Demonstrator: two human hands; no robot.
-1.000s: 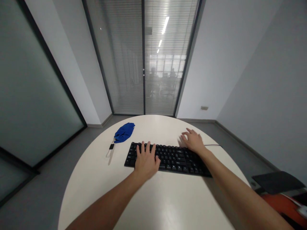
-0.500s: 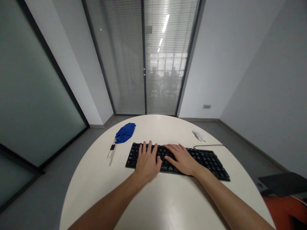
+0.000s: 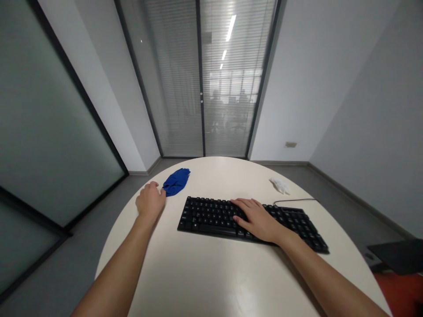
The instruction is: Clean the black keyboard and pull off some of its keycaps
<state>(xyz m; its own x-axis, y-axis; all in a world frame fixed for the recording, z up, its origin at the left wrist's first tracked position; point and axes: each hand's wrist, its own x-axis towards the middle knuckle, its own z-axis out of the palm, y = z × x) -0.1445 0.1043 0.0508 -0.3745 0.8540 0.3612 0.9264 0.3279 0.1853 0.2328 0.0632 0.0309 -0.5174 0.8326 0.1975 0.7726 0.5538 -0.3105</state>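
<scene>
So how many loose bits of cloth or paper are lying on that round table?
2. A blue cloth lies far left, by the left hand; a white crumpled wad lies far right, beyond the keyboard. The left hand may hide something small.

**Blue cloth and black keyboard on the round table**

The blue cloth [image 3: 176,182] lies crumpled in a soft, elongated heap near the far left edge of the white table [image 3: 211,273], its long axis running from near-left to far-right. Its nearer end seems to touch the fingertips of the left hand [image 3: 150,201], though the contact is hard to make out at this distance. The black keyboard [image 3: 211,215] lies flat, keys up, across the middle of the table, slightly skewed so its right end sits nearer. The right hand [image 3: 259,219] rests palm down on its middle keys. Cloth and keyboard lie near each other but apart.
</scene>
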